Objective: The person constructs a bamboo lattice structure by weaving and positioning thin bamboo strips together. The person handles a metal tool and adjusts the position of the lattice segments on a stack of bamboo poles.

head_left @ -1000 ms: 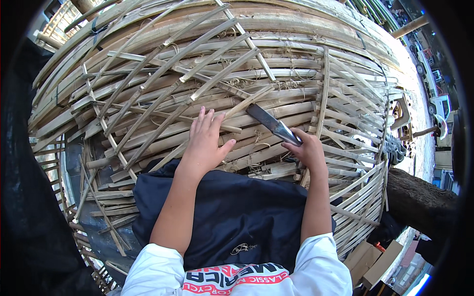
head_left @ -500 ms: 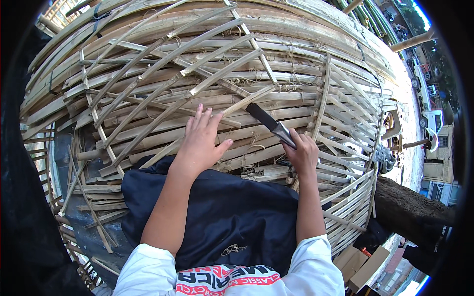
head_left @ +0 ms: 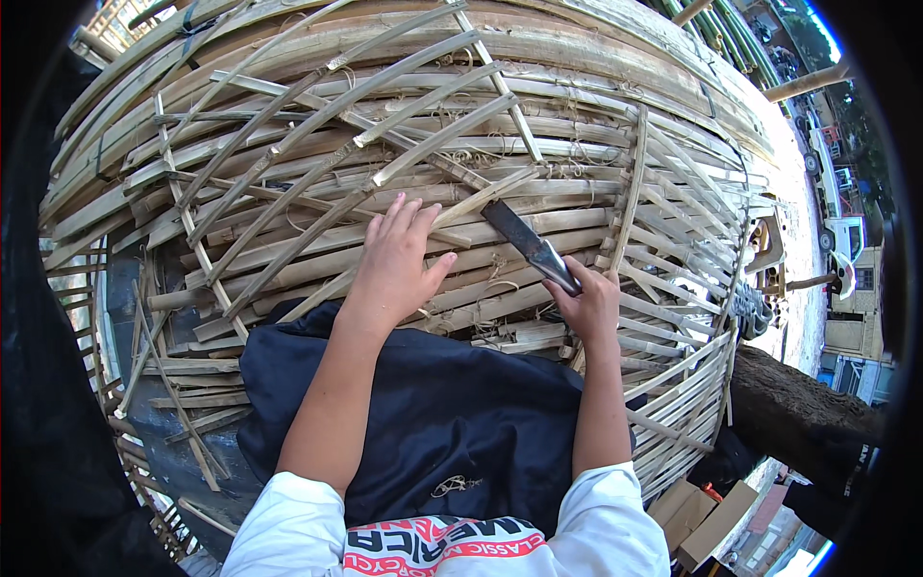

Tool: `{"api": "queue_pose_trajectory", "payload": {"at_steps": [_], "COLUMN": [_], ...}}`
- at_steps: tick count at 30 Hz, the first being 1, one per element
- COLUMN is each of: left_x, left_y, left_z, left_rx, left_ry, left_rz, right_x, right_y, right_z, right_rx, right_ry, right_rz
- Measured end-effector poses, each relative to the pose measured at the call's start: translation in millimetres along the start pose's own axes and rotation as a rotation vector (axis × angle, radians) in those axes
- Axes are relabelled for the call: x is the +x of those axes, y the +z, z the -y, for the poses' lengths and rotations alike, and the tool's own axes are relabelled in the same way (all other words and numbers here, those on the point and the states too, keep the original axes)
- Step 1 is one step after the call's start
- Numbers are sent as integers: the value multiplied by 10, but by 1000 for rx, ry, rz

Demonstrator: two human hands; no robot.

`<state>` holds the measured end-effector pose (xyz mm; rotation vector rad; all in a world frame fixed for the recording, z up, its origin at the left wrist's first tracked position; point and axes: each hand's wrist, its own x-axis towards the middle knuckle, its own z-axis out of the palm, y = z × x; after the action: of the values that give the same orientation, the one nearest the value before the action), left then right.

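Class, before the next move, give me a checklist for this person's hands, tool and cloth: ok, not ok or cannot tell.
1. Right hand gripping the bladed tool: ok.
2. Left hand apart from the blade: ok.
3. Short strip pressed firmly by left fingers: cannot tell.
4. Blade touching that strip: cannot tell; its tip is close.
5. Dark cloth covering the lap: ok.
6. Surrounding strips all parallel: not ok, several cross.
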<state>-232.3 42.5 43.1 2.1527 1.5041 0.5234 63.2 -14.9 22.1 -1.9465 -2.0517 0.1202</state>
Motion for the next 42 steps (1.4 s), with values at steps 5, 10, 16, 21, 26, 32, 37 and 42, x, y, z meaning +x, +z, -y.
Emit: {"api": "queue_pose_trajectory", "payload": {"at_steps": [5,10,16,21,26,32,37,42], "left_x": [-1,14,17,36,19,30,33,40], "left_y": [9,2,-16,-14,-2,-43,-32,-15], "left_z": [5,-6,9,-19,8,11,-4,63], "left_rx": [15,9,19,-21,-14,-22,-30,-5], "left_ry": [2,10,-16,-30,-24,-42,-47,-61], "left_rz": [1,11,17,17,20,19,29,35], "right_x": [-28,-15,271,232,322,581,902,1167], "right_y": [7,-113,-402,-467,-452,-444,-496,-626], "right_z": [38,-118,-72,-243,-194,-338,-607,-588], "right_rx": [-8,111,30,14,-38,-21,-332,-442], "right_ry": [26,73,144,168,136,49,-364,-498], "right_rz": [-5,36,143,183,223,286,156,274]}}
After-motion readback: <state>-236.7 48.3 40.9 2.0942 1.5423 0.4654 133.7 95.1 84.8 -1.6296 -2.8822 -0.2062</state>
